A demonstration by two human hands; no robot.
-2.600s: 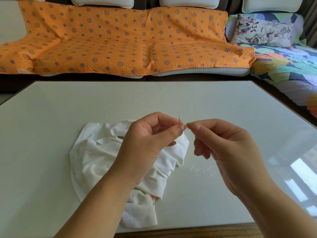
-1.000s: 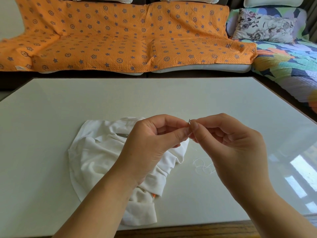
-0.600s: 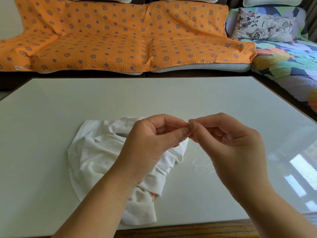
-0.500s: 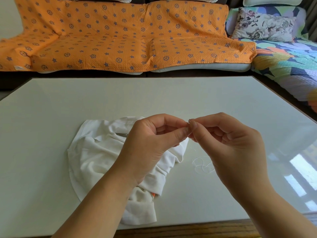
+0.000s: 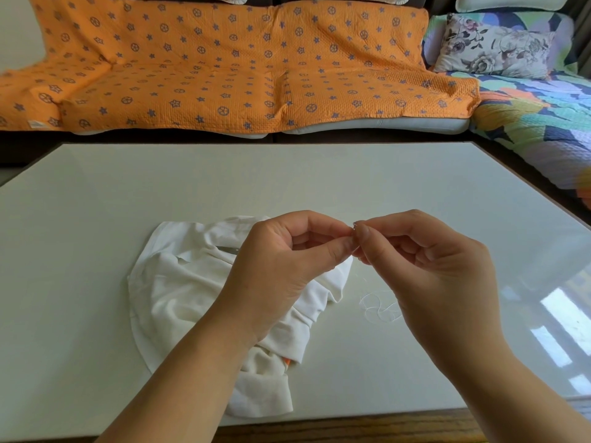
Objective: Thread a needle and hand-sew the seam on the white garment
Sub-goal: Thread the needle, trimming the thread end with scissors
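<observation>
Above the white garment (image 5: 179, 292), our left hand (image 5: 278, 270) pinches the needle (image 5: 353, 224); our right hand's (image 5: 441, 276) fingers (image 5: 367, 238) pinch thread (image 5: 377, 310) at its tip.

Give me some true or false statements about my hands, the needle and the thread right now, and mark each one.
1. The left hand pinches the needle above the white garment. True.
2. The right hand lies flat on the table. False: it is raised, fingertips pinched at the needle.
3. White thread lies coiled on the table, right of the garment. True.
4. The sofa cover is plain blue. False: it is orange with a star pattern.
</observation>
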